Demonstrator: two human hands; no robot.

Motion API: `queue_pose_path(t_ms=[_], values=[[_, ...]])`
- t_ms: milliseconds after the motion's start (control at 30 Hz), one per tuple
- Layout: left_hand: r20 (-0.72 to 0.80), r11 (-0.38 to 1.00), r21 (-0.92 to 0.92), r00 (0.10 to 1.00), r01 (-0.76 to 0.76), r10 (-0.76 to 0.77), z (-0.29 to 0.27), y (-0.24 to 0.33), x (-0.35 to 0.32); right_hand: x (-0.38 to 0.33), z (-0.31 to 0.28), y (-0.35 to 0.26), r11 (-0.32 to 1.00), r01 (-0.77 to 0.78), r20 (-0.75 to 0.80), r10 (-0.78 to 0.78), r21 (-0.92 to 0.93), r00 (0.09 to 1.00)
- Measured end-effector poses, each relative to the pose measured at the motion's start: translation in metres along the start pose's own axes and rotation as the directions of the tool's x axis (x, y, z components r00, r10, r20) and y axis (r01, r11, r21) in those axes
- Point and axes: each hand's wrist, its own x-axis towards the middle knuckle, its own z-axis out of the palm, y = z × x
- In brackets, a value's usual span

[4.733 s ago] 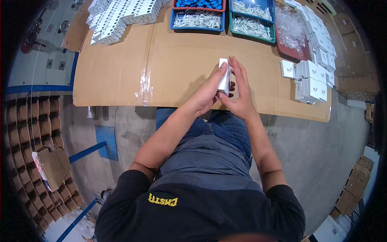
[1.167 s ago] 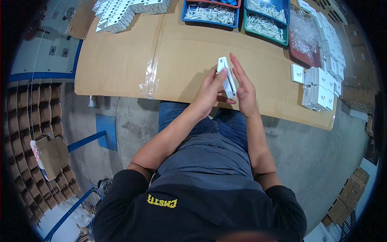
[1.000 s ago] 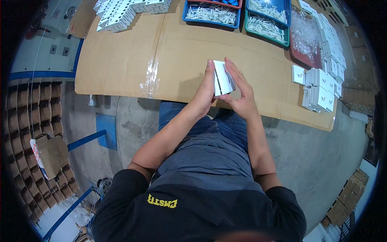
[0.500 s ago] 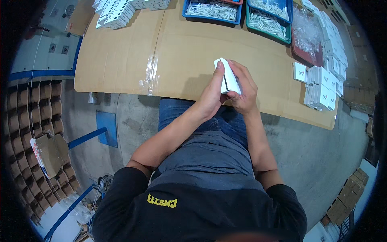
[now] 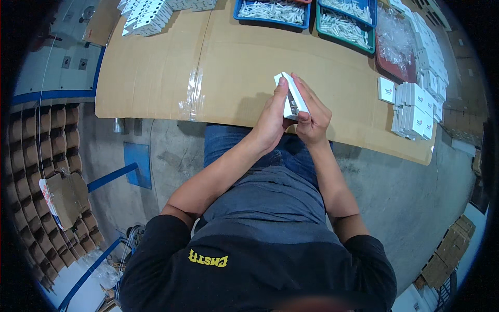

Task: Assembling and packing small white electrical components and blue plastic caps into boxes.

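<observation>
A small white box (image 5: pixel 292 96) is gripped between both hands above the counter's (image 5: pixel 156 78) near edge. The left hand (image 5: pixel 271 117) clasps its 8 o'clock side, the right hand (image 5: pixel 312 112) its 4 o'clock side. Its long axis runs from 11 to 5 o'clock.

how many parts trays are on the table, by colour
blue tray: 1
green tray: 1
red tray: 1
total: 3 trays in view along the far edge of the cardboard-covered table
</observation>
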Motion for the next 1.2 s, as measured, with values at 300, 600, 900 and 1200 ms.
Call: queue_pose_path(t_ms=[300, 600, 900, 1200], values=[[0.039, 0.843, 0.257, 0.876, -0.473, 0.480, -0.011, -0.012, 0.013, 0.004, -0.004, -0.006, 0.887, -0.256, 0.119, 0.228, 0.385, 0.966], [0.493, 0.210, 0.682, 0.652, -0.701, 0.576, -0.018, 0.012, 0.008, 0.019, -0.012, -0.031, 0.413, -0.690, 0.298, 0.684, 0.595, 0.666], [0.514, 0.270, 0.685, 0.712, -0.676, 0.478, -0.036, 0.016, 0.013, 0.007, -0.013, -0.024, 0.441, -0.756, 0.321, 0.714, 0.483, 0.621], [0.506, 0.292, 0.666, 0.703, -0.687, 0.500, -0.043, 0.011, 0.009, 0.008, -0.016, -0.028, 0.554, -0.753, 0.355, 0.665, 0.356, 0.657]])
